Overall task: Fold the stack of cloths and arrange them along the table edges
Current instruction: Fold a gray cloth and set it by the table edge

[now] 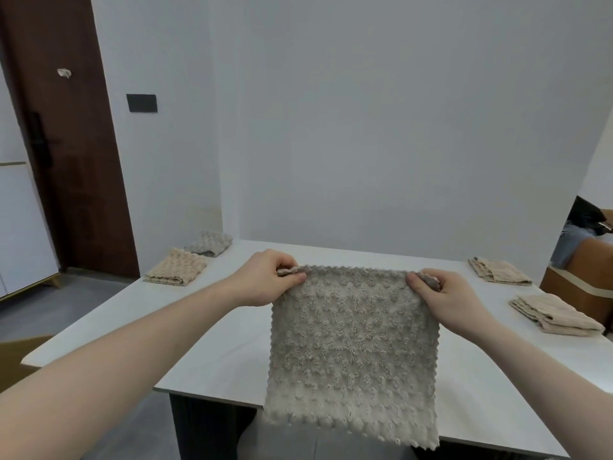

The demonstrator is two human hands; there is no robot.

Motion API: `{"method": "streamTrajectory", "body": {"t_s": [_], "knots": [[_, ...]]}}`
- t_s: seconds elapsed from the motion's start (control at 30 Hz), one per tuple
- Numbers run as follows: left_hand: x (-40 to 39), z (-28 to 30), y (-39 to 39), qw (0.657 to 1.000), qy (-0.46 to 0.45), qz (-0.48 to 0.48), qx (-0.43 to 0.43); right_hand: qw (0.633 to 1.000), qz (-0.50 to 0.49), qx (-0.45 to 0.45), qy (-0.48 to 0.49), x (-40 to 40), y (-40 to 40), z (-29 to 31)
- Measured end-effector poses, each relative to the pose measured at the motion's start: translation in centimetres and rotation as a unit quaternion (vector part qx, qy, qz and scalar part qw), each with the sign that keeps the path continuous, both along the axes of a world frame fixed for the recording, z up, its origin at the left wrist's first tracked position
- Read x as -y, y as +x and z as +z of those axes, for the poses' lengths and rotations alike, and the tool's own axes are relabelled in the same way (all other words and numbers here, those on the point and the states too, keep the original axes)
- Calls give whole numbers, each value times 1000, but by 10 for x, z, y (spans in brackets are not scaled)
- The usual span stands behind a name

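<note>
A grey-beige nubbly cloth (353, 346) hangs spread out in the air above the white table (212, 333). My left hand (265, 280) pinches its top left corner and my right hand (444, 297) pinches its top right corner. The cloth's lower edge drops past the table's near edge. Folded cloths lie along the table sides: a beige one (175, 267) and a grey one (209, 244) on the left, two beige ones (497, 271) (555, 314) on the right.
A white wall stands right behind the table's far edge. A brown door (63, 144) is at the left, a brown seat with dark items (587, 247) at the right. Grey floor shows to the left of the table.
</note>
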State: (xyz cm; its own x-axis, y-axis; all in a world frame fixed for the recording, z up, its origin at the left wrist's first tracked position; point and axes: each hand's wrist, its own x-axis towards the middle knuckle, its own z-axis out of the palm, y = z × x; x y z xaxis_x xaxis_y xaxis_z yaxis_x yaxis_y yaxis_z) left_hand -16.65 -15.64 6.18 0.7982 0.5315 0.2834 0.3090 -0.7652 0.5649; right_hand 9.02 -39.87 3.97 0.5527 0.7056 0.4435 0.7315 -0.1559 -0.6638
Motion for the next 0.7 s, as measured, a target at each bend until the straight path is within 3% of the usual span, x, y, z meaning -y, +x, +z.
{"method": "streamTrajectory", "body": {"t_s": [0.4, 0.7], "knots": [[-48, -50, 60, 991, 15, 114, -64, 992, -62, 4, -106, -61, 44, -34], [-73, -61, 94, 984, -73, 155, -55, 987, -83, 25, -132, -101, 69, -49]]}}
